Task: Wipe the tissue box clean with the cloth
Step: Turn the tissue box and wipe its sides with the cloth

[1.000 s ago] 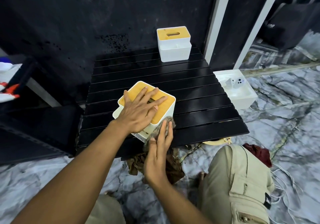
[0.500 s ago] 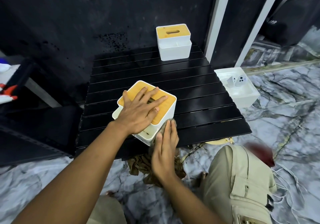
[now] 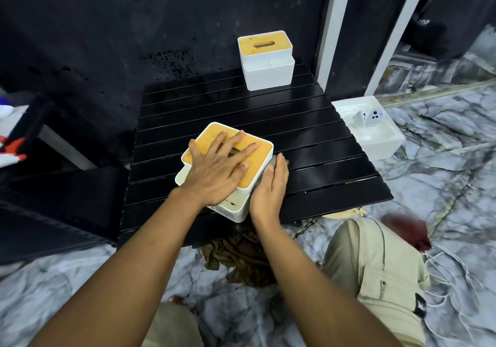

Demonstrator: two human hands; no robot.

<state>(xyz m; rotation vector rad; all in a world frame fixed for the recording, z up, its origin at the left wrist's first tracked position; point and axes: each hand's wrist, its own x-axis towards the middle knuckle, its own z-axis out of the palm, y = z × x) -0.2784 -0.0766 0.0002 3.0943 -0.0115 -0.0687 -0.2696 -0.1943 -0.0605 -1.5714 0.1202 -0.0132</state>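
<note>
A white tissue box [image 3: 236, 207] with a yellow wooden lid stands near the front of the black slatted table [image 3: 308, 137]. My left hand [image 3: 220, 169] lies flat on the lid with its fingers spread. My right hand [image 3: 271, 188] presses a grey-brown cloth [image 3: 271, 162] against the box's right side with straight fingers. Only a small edge of the cloth shows past the fingertips; the hand hides the remainder.
A second white tissue box [image 3: 265, 62] with a yellow lid stands at the table's back edge by the dark wall. A white tray [image 3: 375, 142] with small white items sits on the marble floor to the right. A crumpled brown cloth [image 3: 236, 258] lies under the table's front edge beside my knee [image 3: 375, 266].
My right hand has slid forward along the box's right side with the cloth under it, from the near corner toward the far one. The left hand stays on the lid.
</note>
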